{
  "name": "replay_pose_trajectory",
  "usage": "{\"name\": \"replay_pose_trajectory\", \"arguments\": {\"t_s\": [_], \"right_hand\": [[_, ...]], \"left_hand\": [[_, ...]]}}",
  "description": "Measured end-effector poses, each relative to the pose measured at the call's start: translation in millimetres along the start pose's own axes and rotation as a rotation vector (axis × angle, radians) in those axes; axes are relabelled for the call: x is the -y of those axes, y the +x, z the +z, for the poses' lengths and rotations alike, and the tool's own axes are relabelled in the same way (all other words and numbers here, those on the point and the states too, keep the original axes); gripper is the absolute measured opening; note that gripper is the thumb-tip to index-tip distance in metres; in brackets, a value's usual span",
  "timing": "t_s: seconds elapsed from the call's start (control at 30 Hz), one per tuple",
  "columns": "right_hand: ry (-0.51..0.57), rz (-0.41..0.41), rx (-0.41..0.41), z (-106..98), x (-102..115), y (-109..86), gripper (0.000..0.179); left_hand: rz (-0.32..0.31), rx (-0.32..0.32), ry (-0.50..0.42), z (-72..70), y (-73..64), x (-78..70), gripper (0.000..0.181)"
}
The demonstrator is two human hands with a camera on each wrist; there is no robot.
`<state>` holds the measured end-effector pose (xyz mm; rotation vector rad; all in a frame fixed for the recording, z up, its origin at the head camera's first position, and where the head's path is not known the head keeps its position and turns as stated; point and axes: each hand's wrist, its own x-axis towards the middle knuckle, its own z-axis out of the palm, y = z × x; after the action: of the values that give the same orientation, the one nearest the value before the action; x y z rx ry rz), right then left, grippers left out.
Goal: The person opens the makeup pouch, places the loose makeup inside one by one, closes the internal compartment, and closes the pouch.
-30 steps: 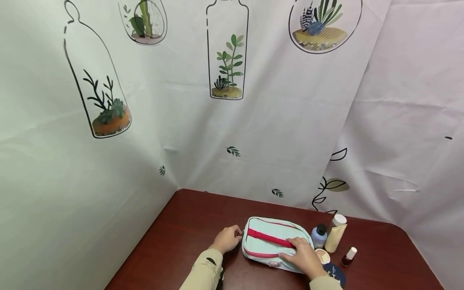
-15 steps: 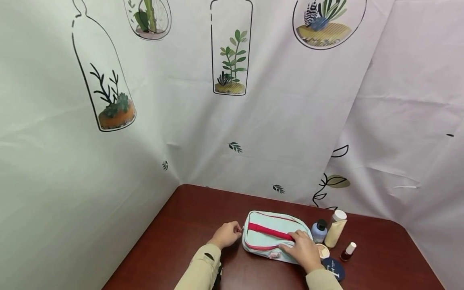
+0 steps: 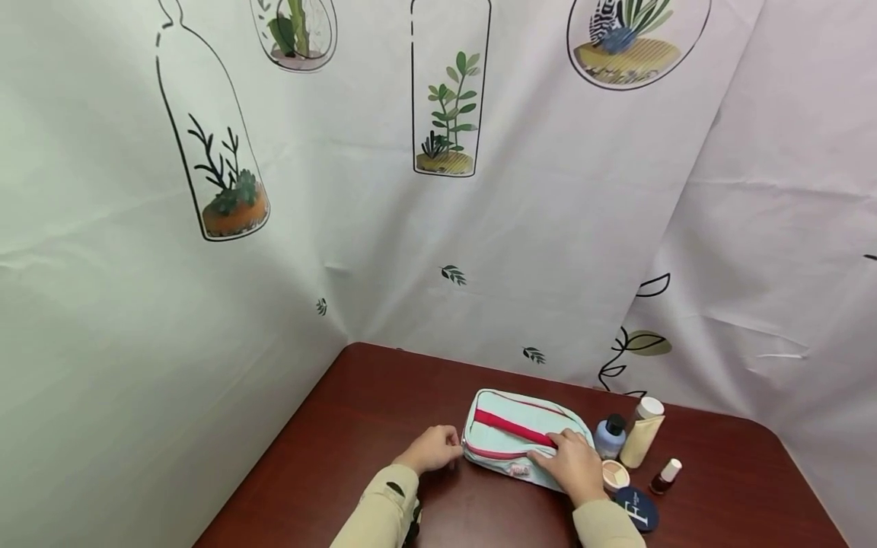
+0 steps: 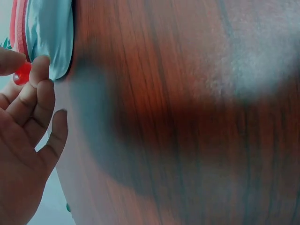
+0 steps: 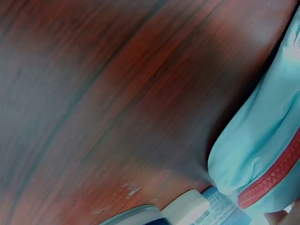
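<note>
A mint-green cosmetic bag (image 3: 495,438) with a red strap handle (image 3: 515,428) lies on the dark red table. At its left end is my left hand (image 3: 433,449); in the left wrist view the thumb and forefinger pinch a red bead zipper pull (image 4: 21,76), with the other fingers loosely bent. My right hand (image 3: 575,466) grips the bag's right end, thumb on the front side and fingers over the top by the strap. The right wrist view shows the red zipper (image 5: 275,179) along the bag's side, but that hand is almost wholly outside it.
Right of the bag stand a blue bottle with a black cap (image 3: 609,440), a cream tube (image 3: 641,443) and a white-capped bottle (image 3: 649,409). A round compact (image 3: 615,476), a dark blue disc (image 3: 637,508) and a nail polish bottle (image 3: 665,476) are nearer. Printed cloth (image 3: 384,251) hangs behind.
My left hand has shifted slightly toward the bag's near left corner. My right hand keeps its hold on the bag. The head view has tilted a little.
</note>
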<state>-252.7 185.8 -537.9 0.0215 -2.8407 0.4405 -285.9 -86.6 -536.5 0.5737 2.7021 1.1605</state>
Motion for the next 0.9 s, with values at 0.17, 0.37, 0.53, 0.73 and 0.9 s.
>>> {"name": "replay_pose_trajectory", "arguments": {"t_s": [0.17,0.37,0.53,0.73,0.9], "right_hand": [[-0.006,0.009,0.004,-1,2,0.9,0.055],[-0.012,0.029,-0.004,0,6,0.1,0.054],[-0.029,0.031,-0.017,1,8,-2.0,0.052],[-0.045,-0.028,-0.018,0,8,-4.0,0.056],[0.085,-0.172,0.114,-16,-10,-1.6,0.082]], "left_hand": [[0.003,0.074,-0.117,0.9,-2.0,-3.8,0.011],[0.009,0.234,-0.336,2.0,-3.4,-6.0,0.01],[0.014,0.264,-0.376,8.7,-4.7,-14.4,0.011],[0.059,0.267,-0.303,16.8,-2.0,-28.3,0.013],[0.06,0.219,-0.188,10.8,-4.3,-23.4,0.01]]}}
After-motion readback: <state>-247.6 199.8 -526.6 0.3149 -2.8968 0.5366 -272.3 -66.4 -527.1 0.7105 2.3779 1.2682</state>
